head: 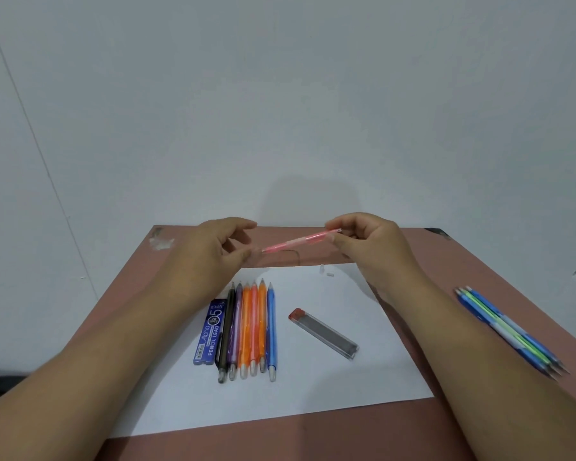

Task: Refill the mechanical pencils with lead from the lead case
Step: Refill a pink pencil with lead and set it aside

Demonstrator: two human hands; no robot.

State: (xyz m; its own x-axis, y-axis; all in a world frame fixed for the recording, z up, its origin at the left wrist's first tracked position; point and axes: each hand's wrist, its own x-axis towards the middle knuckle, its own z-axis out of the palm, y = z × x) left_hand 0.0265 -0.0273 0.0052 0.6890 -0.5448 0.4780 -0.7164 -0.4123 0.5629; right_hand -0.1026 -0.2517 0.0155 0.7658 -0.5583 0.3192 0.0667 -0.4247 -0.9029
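Observation:
A pink mechanical pencil is held level above the far side of the table. My right hand pinches its right end between thumb and fingers. My left hand is at its left end, fingertips curled against the tip; whether they hold a lead is too small to tell. On the white paper lies a clear lead case with a red cap. A blue lead package lies to the left beside a row of several pencils in black, purple, orange and blue.
Another bunch of blue and green pencils lies on the brown table at the right. Two tiny white bits sit on the paper's far edge. A pale wall stands right behind the table.

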